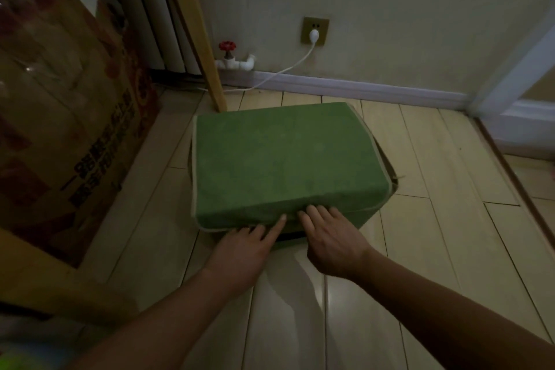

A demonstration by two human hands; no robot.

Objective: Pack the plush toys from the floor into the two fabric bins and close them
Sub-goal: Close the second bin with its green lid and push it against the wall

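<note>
A green fabric bin (pixel 285 156) with pale piping stands on the wooden floor near the wall, its lid flap folded down over the top and front. My left hand (pixel 249 245) rests at the lid's front edge, index finger stretched out against the flap. My right hand (pixel 329 236) lies flat beside it, fingers pressing on the flap's lower front edge. Neither hand grips anything. No plush toys and no second bin are in view; whatever the bin holds is hidden under the lid.
A large cardboard box (pixel 69 117) wrapped in plastic stands at the left. A wooden post (pixel 207 48) rises behind the bin. A red valve (pixel 227 46) and a wall socket (pixel 314 31) with a white cable sit on the wall. A white door frame (pixel 516 75) is at the right.
</note>
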